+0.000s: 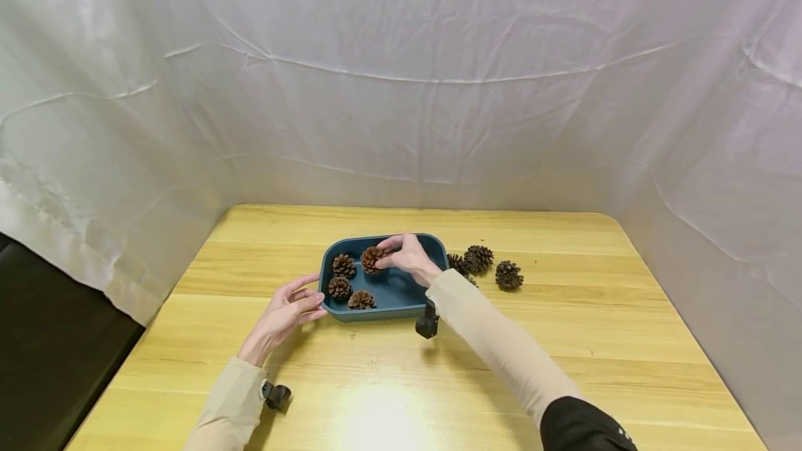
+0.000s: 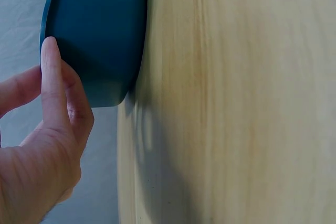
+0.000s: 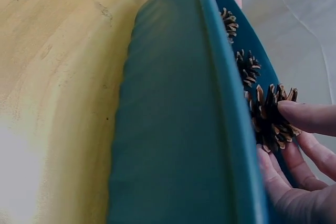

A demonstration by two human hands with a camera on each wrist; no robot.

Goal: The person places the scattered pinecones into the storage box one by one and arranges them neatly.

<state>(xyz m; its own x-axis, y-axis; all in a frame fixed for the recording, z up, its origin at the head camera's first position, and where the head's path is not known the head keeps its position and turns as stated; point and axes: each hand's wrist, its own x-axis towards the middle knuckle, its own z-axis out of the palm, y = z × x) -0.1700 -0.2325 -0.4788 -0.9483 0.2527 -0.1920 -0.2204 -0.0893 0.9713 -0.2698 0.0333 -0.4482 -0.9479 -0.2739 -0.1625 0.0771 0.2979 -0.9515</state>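
Across the table (image 1: 614, 319) both arms (image 1: 495, 343) reach, left hand (image 1: 284, 314) holding the tray (image 1: 401, 292), right hand (image 1: 407, 257) pinching a pinecone (image 1: 372, 260).

Just right of the tray (image 1: 382, 314), some pine cones (image 1: 456, 263) lie partly hidden by the right sleeve (image 1: 501, 346), their number uncertain. Above the tray's floor, the right hand (image 1: 406, 257) hides part of one held cone (image 1: 372, 260). In the left-wrist view, the tray, cropped at top, conceals its contents.

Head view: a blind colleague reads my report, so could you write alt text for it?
A right hand holds a pinecone inside or just above a blue tray, where three other pinecones lie, while the left hand touches the tray's left end. More pinecones lie on the wooden table, right of the tray.
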